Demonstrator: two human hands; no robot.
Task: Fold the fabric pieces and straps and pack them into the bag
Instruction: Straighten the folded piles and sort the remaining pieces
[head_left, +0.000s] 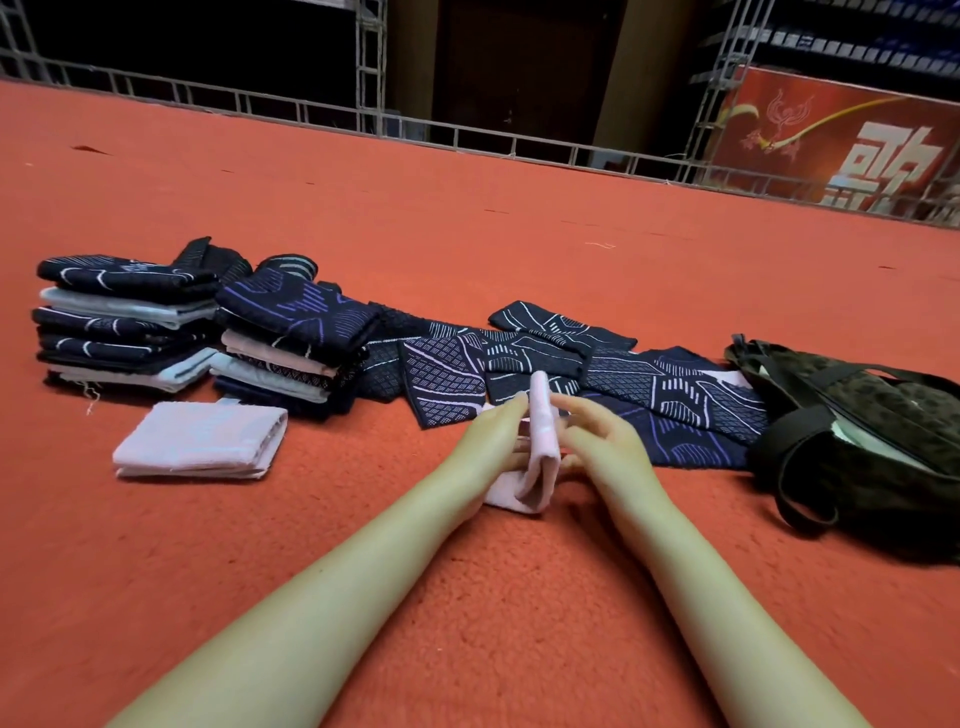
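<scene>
Pink fabric piece (540, 447) on floor (519, 597), mid-fold, pinched between left hand (491, 441) and right hand (597, 441). Probably soft, light, limp; best held at folded edges. Bag (857, 441) just right.

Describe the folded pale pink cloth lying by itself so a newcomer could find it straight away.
Start at the two stacks of folded fabric on the left of the red carpet. Just in front of them lies the folded pale pink cloth. It lies alone, plain and light, while most neighbours are dark and patterned.
</scene>
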